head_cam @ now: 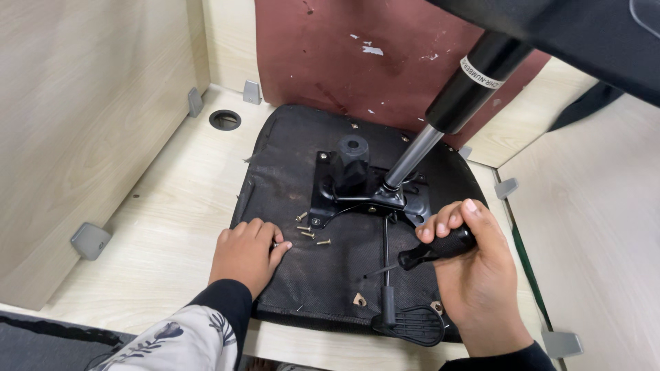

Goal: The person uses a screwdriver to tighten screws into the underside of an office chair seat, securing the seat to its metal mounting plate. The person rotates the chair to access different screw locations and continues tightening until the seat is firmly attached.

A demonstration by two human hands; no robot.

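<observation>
Desk [165, 227]: pale wood-grain top with side panels of the same finish; grey corner brackets at the joints and a round cable hole near its back left corner.
Left hand [246, 253]: palm down, fingers curled loosely, resting on the left part of the seat; fingertips touching or just beside the loose screws. Whether it pinches one cannot be told. Dark cuff, with a flower-print sleeve over it.
Screws [307, 232]: a few small brass-coloured ones lying loose on the seat, between the left hand and the plate.
Seat [302, 275]: black chair seat lying underside up in the middle of the desk, its front edge close to the desk's near edge; worn fabric, dusty.
Plate [364, 192]: black metal mounting plate on the middle of the seat, with a short black socket standing up from it.
Gas cylinder [450, 110]: silver rod and black barrel rising at a slant from the plate toward the upper right.
Screwdriver [430, 251]: black handle, thin shaft pointing left and down, tip at the seat fabric.
Right hand [474, 268]: closed firmly round the screwdriver handle, over the right part of the seat.
Lever [405, 319]: black paddle handle at the seat's near edge, just beside the right wrist.
</observation>
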